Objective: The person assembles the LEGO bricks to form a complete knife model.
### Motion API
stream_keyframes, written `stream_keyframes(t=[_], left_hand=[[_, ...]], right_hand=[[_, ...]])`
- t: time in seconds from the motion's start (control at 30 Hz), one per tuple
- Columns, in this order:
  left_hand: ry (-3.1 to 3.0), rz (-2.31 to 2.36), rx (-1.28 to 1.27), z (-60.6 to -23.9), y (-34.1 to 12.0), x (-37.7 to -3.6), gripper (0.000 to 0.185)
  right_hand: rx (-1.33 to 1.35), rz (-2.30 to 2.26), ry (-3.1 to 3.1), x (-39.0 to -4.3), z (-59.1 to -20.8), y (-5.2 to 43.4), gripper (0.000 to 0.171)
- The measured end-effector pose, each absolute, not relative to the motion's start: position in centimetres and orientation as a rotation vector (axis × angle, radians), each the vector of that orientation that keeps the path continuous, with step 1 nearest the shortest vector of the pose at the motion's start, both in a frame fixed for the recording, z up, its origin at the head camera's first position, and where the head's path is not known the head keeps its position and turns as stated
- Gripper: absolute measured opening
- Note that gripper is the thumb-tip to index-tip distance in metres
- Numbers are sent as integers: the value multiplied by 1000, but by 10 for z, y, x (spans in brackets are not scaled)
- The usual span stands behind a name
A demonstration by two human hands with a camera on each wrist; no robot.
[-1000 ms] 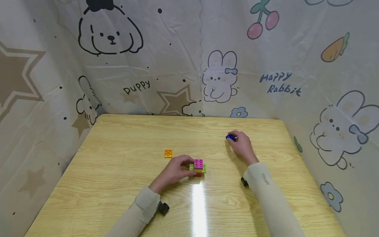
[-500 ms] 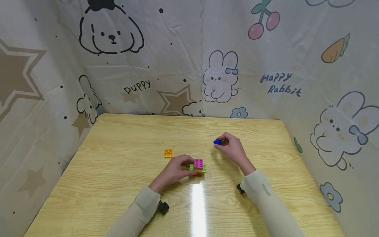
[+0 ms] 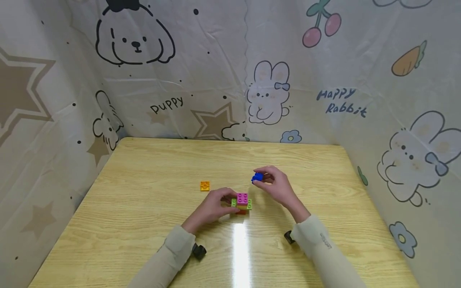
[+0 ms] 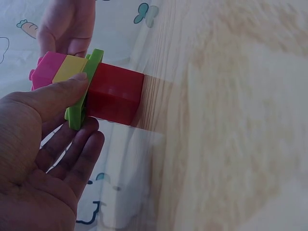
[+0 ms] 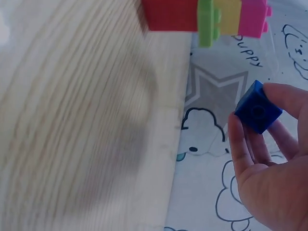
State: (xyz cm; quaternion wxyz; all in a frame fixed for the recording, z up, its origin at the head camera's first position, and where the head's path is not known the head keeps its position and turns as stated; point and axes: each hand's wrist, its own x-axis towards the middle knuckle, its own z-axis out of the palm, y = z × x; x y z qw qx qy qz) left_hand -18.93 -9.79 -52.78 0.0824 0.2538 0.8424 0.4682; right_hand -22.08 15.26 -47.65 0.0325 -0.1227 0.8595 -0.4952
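Blue brick (image 3: 257, 177): pinched in my right hand (image 3: 277, 187), held above the table (image 3: 144, 224), at 1 o'clock from the stack (image 3: 241, 202). Stack: gripped by my left hand (image 3: 212, 208), standing on the table. Orange plate (image 3: 204, 186): at 10 o'clock, apart.

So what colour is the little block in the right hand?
Blue. The block pinched by the right hand shows best in the right wrist view.

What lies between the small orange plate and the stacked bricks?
In the head view, the left hand gripping the stacked plastic bricks; beyond it, bare wood to the small orange square plate.
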Motion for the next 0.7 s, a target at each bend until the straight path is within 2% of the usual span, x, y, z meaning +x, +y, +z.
stream_keyframes(t=[0.4,0.7], left_hand=[[2521,1412,757,-529,-97,-189,34],[2497,1444,776,-529,-97,-190,33]], right_hand=[[-373,-1695,2478,-202,-466,146,41],[-468,-1754,2395,-187,-460,142,33]])
